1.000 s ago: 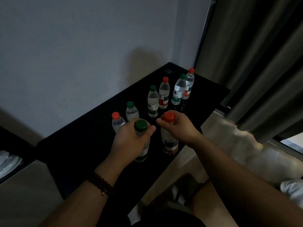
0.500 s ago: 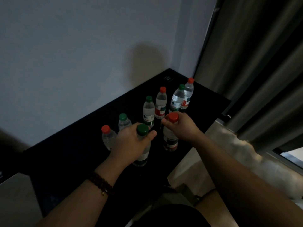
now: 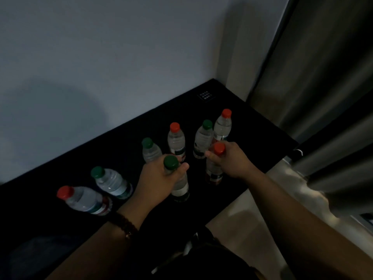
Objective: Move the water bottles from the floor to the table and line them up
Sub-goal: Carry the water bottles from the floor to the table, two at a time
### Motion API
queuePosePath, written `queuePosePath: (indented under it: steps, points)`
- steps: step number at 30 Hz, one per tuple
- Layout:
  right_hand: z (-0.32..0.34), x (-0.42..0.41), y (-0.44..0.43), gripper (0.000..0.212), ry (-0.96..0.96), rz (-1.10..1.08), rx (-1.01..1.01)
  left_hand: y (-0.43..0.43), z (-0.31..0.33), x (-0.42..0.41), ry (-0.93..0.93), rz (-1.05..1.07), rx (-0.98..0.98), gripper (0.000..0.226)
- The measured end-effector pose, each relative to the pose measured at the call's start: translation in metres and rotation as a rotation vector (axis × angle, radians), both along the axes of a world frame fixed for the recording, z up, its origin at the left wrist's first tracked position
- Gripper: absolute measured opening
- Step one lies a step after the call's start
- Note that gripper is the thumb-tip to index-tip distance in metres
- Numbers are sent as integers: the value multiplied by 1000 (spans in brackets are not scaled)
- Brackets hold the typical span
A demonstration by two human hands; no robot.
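Observation:
Several clear water bottles with red or green caps stand on a black table [image 3: 252, 126]. My left hand [image 3: 159, 180] grips a green-capped bottle [image 3: 179, 184] by its neck; the bottle stands upright near the table's front edge. My right hand [image 3: 232, 160] grips a red-capped bottle [image 3: 214, 172] just below its cap, also upright on the table. Behind them a row runs along the table: a red-capped bottle [image 3: 84, 201], a green-capped one [image 3: 111, 182], another green-capped [image 3: 150, 150], a red-capped [image 3: 176, 140], a green-capped [image 3: 202, 139] and a red-capped [image 3: 223, 125].
A grey wall rises right behind the table. Grey curtains [image 3: 323, 77] hang at the right, close to the table's end. A small socket panel [image 3: 206, 96] sits in the table's far corner. Pale floor [image 3: 242, 225] shows below the front edge.
The view has shifted closer and to the right. Both hands stay closed on their bottles and have moved slightly forward toward the row; the bottles rest on the table.

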State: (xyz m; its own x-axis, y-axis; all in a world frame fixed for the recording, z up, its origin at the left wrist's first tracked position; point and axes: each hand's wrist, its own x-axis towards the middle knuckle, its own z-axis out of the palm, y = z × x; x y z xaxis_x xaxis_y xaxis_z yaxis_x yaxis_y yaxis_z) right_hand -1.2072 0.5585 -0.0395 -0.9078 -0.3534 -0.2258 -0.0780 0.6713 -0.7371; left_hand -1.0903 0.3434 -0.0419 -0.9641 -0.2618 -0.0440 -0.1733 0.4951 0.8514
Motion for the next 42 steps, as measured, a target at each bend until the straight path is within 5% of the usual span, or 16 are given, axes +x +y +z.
queuePosePath:
  steps: [9, 22, 29, 42]
  points:
    - [-28, -61, 32, 28, -16, 89, -33, 46, -18, -52, -65, 74, -162, 23]
    - [-31, -80, 44, 25, 15, 164, -28, 62, -27, -75, -122, 176, -123, 27]
    - [-16, -86, 45, 42, 107, 279, 73, 62, -34, -78, -119, 161, -153, 28]
    - [9, -94, 24, 32, 174, 376, 97, 56, -42, -74, -164, 202, -85, 37]
